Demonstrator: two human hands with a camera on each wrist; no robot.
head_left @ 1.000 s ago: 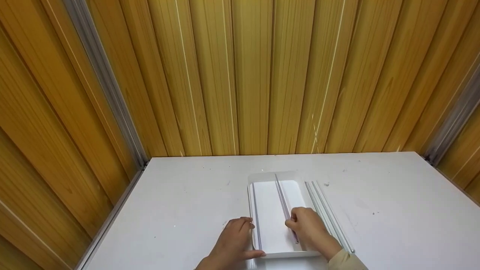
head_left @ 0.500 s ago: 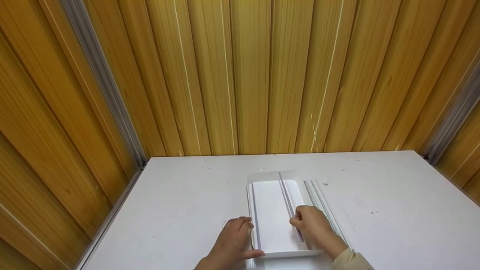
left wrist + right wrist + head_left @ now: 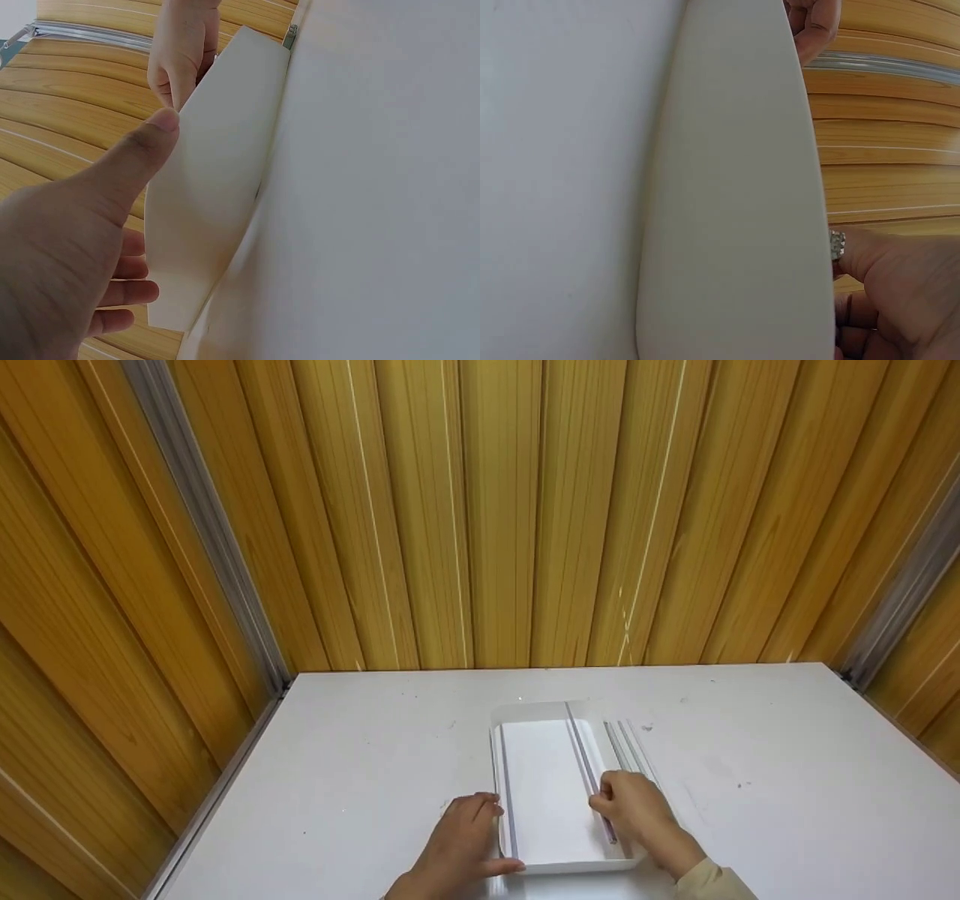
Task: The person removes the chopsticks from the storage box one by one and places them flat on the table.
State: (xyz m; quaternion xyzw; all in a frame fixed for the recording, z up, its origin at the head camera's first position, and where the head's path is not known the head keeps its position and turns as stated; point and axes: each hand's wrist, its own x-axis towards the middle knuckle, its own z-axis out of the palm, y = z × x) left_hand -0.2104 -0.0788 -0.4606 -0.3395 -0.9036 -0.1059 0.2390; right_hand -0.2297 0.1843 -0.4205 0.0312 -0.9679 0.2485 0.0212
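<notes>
A white rectangular tray (image 3: 544, 851) lies on the white table. My left hand (image 3: 469, 832) rests at its near left corner, thumb along the near rim and loosely spread fingers against the left wall. In the left wrist view the thumb (image 3: 142, 154) touches the upper edge. My right hand (image 3: 634, 810) pinches a thin purplish rod (image 3: 580, 746) inside the tray, slanting along the right side with its far end at the far rim. A sparkling tip (image 3: 838, 245) shows by this hand in the right wrist view. Another thin rod (image 3: 508, 787) lies along the tray's left side.
Several pale thin rods (image 3: 624, 742) lie side by side on the table (image 3: 757, 735) just right of the tray, partly hidden by the right hand and forearm. A wood-patterned wall (image 3: 495, 525) stands behind the table, with metal posts (image 3: 217, 525) at the corners.
My right hand has shifted slightly to the right with the rod, whose far end has slid rightward along the tray's far rim. The left hand stays at the corner.
</notes>
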